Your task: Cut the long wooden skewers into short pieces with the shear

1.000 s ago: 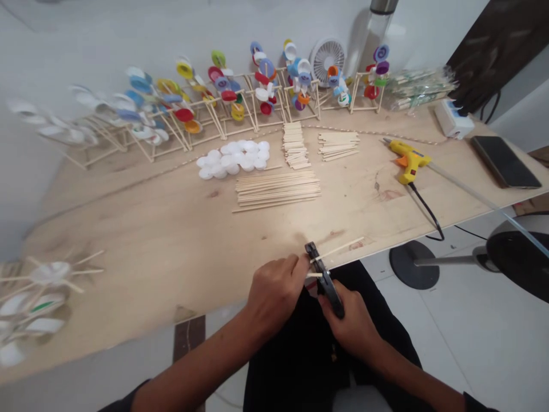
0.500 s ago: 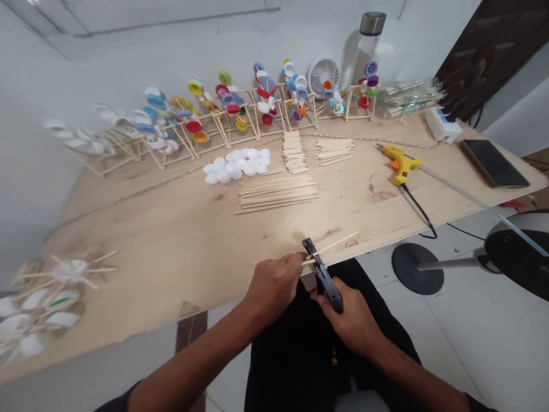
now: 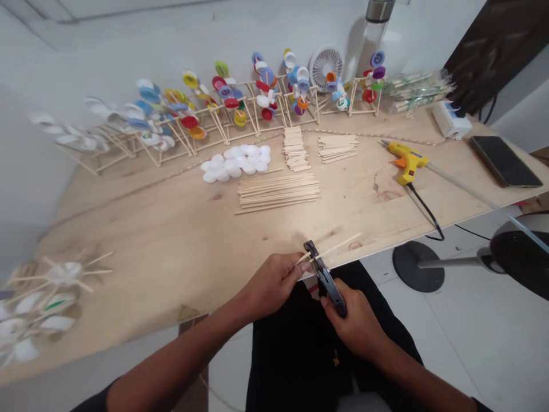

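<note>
At the far left of the wooden table [image 3: 171, 252] lay a spoked wheel of sticks [image 3: 64, 273], with a wheel of white cups [image 3: 30, 323] just in front of it. From behind these, a row of stick frames [image 3: 229, 138] bearing colourful bottle caps [image 3: 225, 91] ran rightward along the wall. White caps [image 3: 238, 163] lay clustered in front of the row, and beside them a bundle of long sticks [image 3: 278, 191]. Nearer the table edge, the left hand [image 3: 274, 283] pinched light wood between thumb and fingers at the head of the dark pliers [image 3: 326, 277]; a thin stick [image 3: 341, 245] slanted out from that head to the right, over the table's front edge. The right hand [image 3: 358, 320] was wrapped around the pliers' handles, above the person's dark-clothed lap. Two piles of short sticks [image 3: 295, 149] sat beyond. Farther right lay a yellow glue gun [image 3: 407, 160], then a dark phone [image 3: 506, 161].
</note>
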Demonstrator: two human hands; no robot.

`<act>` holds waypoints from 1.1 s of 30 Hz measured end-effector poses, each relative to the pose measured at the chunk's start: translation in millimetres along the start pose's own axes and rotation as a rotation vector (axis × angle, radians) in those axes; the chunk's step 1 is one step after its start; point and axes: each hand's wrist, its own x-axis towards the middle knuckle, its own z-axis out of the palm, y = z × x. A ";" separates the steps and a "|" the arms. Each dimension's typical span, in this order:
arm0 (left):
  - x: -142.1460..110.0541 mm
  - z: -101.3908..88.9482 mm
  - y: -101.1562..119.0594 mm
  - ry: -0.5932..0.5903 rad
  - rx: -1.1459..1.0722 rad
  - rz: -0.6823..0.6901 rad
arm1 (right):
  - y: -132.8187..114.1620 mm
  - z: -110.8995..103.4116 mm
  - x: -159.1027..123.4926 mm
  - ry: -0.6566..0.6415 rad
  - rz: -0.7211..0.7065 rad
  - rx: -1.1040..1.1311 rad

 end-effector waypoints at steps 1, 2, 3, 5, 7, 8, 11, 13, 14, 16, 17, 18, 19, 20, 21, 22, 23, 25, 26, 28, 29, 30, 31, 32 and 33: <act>-0.2 0.1 0.5 0.010 0.018 -0.004 | 0.0 0.3 0.7 0.001 -0.008 0.000; -0.5 0.3 0.9 0.021 0.037 -0.003 | 0.1 0.6 1.3 0.003 -0.015 -0.003; -1.0 0.6 1.1 0.030 0.061 0.001 | 0.2 1.0 1.8 0.005 -0.020 -0.009; -2.3 2.2 0.3 0.046 0.134 0.011 | 0.7 1.8 2.6 0.013 -0.023 -0.020; -4.3 5.7 -2.2 0.070 0.252 0.022 | 1.2 3.0 3.1 0.034 -0.023 -0.025; -5.6 8.4 -3.8 0.096 0.325 0.033 | 1.3 3.5 3.4 0.043 -0.024 -0.026; -10.1 19.1 -7.8 0.256 0.606 0.110 | 0.4 4.7 3.8 0.061 -0.026 -0.030; -12.4 26.4 -8.7 0.393 0.817 0.174 | -0.9 5.0 3.4 0.064 -0.016 -0.012; -13.0 29.5 -8.8 0.449 0.906 0.199 | -1.6 5.0 3.0 0.062 -0.012 0.004; -13.1 33.8 -8.7 0.514 1.016 0.226 | -2.4 4.5 1.6 0.057 -0.007 0.033; -12.8 35.0 -8.9 0.523 1.029 0.231 | -2.5 4.0 0.7 0.055 -0.006 0.041; -12.4 35.5 -9.3 0.521 1.017 0.231 | -2.5 3.4 -0.1 0.052 -0.005 0.042; -12.1 35.4 -9.9 0.509 0.983 0.228 | -2.4 2.6 -0.9 0.048 -0.002 0.038; -11.8 34.8 -10.7 0.492 0.930 0.221 | -2.3 1.7 -1.6 0.044 0.003 0.030; -11.7 33.8 -11.4 0.469 0.867 0.214 | -2.3 0.8 -2.3 0.040 0.008 0.020; -11.9 32.5 -11.9 0.449 0.801 0.207 | -2.4 -0.1 -2.9 0.035 0.012 0.010; -12.2 31.0 -12.0 0.429 0.740 0.197 | -2.7 -1.0 -3.5 0.031 0.014 0.001; -13.2 27.2 -10.3 0.380 0.635 0.172 | -3.4 -2.5 -4.8 0.025 0.015 -0.012; -13.8 25.1 -8.5 0.352 0.582 0.154 | -3.9 -3.2 -5.6 0.024 0.014 -0.017; -14.6 20.2 -3.6 0.282 0.454 0.112 | -4.9 -4.7 -7.3 0.021 0.004 -0.027; -14.8 17.6 -0.9 0.240 0.376 0.094 | -5.3 -5.5 -8.1 0.020 -0.004 -0.033; -14.7 14.9 1.7 0.198 0.290 0.080 | -5.7 -6.4 -8.9 0.018 -0.013 -0.038; -14.5 12.2 3.7 0.157 0.201 0.072 | -6.0 -7.4 -9.6 0.015 -0.022 -0.043; -14.0 9.7 5.2 0.119 0.114 0.068 | -6.3 -8.4 -10.2 0.013 -0.030 -0.046; -13.5 7.3 6.0 0.084 0.033 0.064 | -6.5 -9.3 -10.7 0.011 -0.036 -0.048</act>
